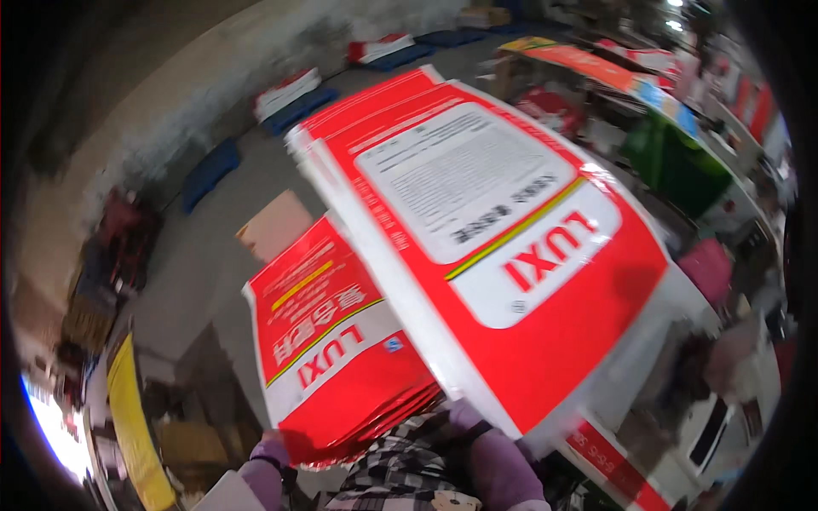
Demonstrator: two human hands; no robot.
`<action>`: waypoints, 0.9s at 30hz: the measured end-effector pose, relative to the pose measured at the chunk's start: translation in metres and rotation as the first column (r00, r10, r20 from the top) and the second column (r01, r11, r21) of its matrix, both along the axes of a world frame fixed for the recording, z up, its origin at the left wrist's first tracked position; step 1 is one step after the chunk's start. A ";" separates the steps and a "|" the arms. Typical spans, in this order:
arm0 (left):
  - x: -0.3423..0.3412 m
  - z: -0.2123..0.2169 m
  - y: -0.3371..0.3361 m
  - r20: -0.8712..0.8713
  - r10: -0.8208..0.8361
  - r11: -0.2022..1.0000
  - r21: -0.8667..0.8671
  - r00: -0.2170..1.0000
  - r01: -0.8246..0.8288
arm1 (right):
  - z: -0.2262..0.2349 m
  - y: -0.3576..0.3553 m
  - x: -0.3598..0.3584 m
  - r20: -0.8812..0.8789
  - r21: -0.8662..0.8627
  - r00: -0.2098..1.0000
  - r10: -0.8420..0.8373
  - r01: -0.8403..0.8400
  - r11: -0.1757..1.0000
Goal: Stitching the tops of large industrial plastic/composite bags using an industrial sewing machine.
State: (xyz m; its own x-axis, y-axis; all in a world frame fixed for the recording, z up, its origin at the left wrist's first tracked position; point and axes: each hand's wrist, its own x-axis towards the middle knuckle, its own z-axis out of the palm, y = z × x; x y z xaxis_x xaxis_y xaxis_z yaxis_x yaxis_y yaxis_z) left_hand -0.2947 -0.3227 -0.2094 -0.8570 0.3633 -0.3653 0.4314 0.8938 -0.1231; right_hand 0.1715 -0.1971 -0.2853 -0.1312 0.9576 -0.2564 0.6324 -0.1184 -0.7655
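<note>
A thick stack of flat red and white printed sacks (341,358) hangs low in the middle, its lower corner gripped by my left hand (267,460) in a purple sleeve. A second, larger stack of the same sacks (503,221) tilts up over it toward the right. My right hand (467,419), also in purple, reaches under this stack's near edge and holds it; the fingers are hidden beneath the sacks. A checked garment (400,468) shows between my arms.
Blue pallets (209,170) with more sack piles (285,92) line the far wall on a grey floor. A cardboard sheet (274,223) lies on the floor. At right stand a long table with colourful sheets (613,72), a green bin (677,166) and a pink object (707,268).
</note>
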 end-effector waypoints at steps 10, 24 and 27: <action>0.433 0.188 0.163 -0.333 -0.807 -0.555 0.710 -0.488 0.434 | 0.149 -0.072 0.005 0.157 0.025 0.841 0.518 -0.528 0.849; 0.548 0.110 0.133 -0.302 -0.769 -0.637 0.442 -0.564 0.632 | 0.215 -0.154 0.193 -0.192 0.284 0.749 -0.634 0.660 0.695; 0.535 0.101 0.171 -0.225 -0.773 -0.630 0.382 -0.593 0.677 | 0.232 -0.130 0.184 -0.292 0.386 0.834 -0.468 0.551 0.740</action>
